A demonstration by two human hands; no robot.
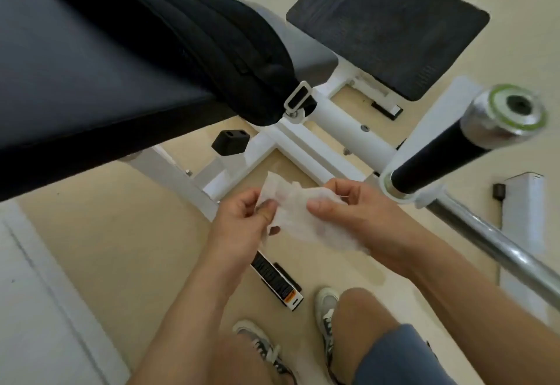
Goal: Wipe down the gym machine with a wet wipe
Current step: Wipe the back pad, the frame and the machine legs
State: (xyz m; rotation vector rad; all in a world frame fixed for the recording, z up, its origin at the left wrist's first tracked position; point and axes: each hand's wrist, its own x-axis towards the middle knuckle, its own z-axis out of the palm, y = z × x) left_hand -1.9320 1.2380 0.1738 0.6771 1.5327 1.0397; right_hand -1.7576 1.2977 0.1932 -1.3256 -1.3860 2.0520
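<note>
A crumpled white wet wipe (298,213) is stretched between both hands at the centre of the view. My left hand (239,221) pinches its left edge between thumb and fingers. My right hand (354,218) grips its right side, thumb on top and the wipe lying over the palm. The gym machine stands just beyond: a black padded bench (75,81) at upper left on a white steel frame (306,154), and a black-and-chrome handle bar (448,148) at right, close to my right hand.
A black bag (197,45) lies on the bench pad. A black rubber footplate (391,24) sits at upper right. A chrome tube (500,251) runs down the right side. My two sneakers (325,309) stand on the beige floor beside a labelled frame foot (278,281).
</note>
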